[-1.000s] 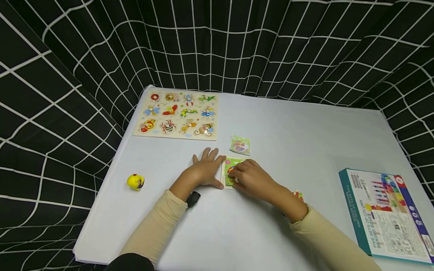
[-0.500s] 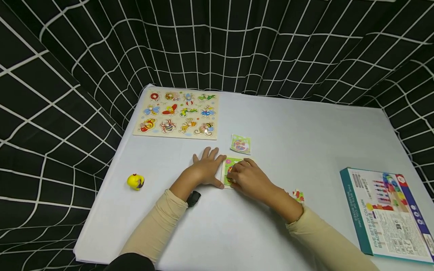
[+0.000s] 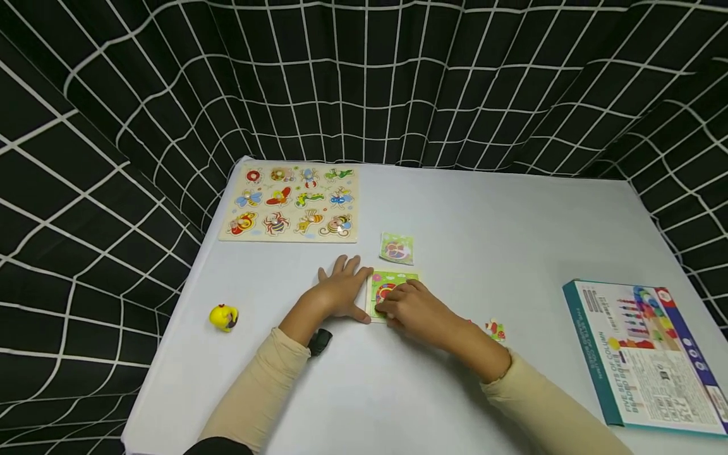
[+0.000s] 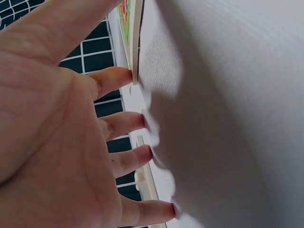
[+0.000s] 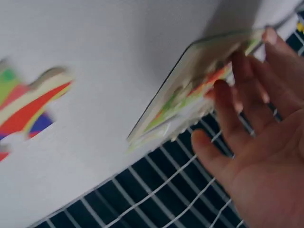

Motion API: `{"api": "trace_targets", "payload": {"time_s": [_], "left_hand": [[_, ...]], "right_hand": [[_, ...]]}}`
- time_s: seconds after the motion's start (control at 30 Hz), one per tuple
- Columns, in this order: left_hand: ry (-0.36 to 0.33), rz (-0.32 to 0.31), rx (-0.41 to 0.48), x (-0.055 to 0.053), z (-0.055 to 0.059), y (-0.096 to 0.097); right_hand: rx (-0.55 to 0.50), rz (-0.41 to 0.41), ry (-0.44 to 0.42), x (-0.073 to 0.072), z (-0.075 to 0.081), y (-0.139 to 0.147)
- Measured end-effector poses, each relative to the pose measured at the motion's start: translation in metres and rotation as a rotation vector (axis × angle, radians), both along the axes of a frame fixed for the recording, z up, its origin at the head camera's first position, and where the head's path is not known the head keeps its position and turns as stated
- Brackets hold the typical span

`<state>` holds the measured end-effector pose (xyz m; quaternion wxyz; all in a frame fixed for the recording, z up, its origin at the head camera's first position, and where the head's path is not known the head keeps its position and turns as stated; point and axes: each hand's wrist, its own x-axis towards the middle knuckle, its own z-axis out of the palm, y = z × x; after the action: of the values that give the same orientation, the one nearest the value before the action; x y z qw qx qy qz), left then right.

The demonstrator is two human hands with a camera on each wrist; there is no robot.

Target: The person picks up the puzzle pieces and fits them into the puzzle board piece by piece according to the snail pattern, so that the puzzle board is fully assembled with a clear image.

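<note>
A small square jigsaw puzzle (image 3: 395, 277), green with a red ring-like picture, lies in a pale wooden tray (image 5: 156, 102) at the table's middle. My left hand (image 3: 341, 292) is spread flat, its thumb and index finger touching the tray's left edge. In the left wrist view, fingertips of the left hand (image 4: 57, 128) rest on the white cloth. Over the puzzle's lower part reaches my right hand (image 3: 418, 311), fingertips on the pieces, covering its lower right. The right wrist view shows those fingers (image 5: 228, 107) loosely extended, with no piece visibly gripped.
Behind the puzzle lies a picture card (image 3: 397, 248). Loose jigsaw pieces (image 3: 496, 330) lie beyond my right forearm. A knobbed bug puzzle board (image 3: 341, 235) is at back left, a yellow duck-like toy (image 3: 224, 317) at left, a flat box (image 3: 648, 360) at right.
My right fingers have shifted slightly toward the puzzle's lower left, uncovering more of its picture. The left hand stays at the tray's edge. The head view has tilted a little.
</note>
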<state>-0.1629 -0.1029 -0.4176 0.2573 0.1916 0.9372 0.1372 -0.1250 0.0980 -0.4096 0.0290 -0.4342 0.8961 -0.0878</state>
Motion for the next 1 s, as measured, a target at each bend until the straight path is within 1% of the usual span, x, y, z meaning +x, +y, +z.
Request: {"api": "trace_targets", "payload": {"time_s": [0.1,0.17,0.3,0.4,0.53,0.67,0.8,0.9,1.0], "left_hand": [[-0.009,-0.002,0.012,0.003,-0.004,0.000],[-0.010,0.001,0.023,0.004,-0.006,-0.001],[-0.006,0.017,0.038,0.003,-0.005,-0.004],[-0.005,0.030,0.039,0.002,-0.002,-0.008],[-0.012,0.031,0.038,0.001,0.001,-0.010],[-0.011,0.018,0.043,0.000,0.000,-0.008],[-0.017,0.002,0.056,0.000,-0.001,-0.002],[-0.020,0.003,0.061,-0.001,0.000,-0.003],[-0.016,0.001,0.056,-0.001,0.001,-0.003]], "right_hand": [[-0.042,-0.037,-0.115,0.005,0.005,0.016],[-0.074,-0.076,-0.155,0.007,0.008,0.030],[-0.095,-0.161,-0.131,0.008,0.012,0.062],[-0.079,-0.221,-0.114,0.010,0.013,0.083],[-0.062,-0.259,-0.128,0.015,0.010,0.103],[-0.065,-0.263,-0.126,0.022,0.005,0.114],[-0.066,-0.280,-0.085,0.029,0.000,0.122],[-0.068,-0.289,-0.065,0.028,-0.001,0.121],[-0.068,-0.292,-0.064,0.027,-0.001,0.120]]}}
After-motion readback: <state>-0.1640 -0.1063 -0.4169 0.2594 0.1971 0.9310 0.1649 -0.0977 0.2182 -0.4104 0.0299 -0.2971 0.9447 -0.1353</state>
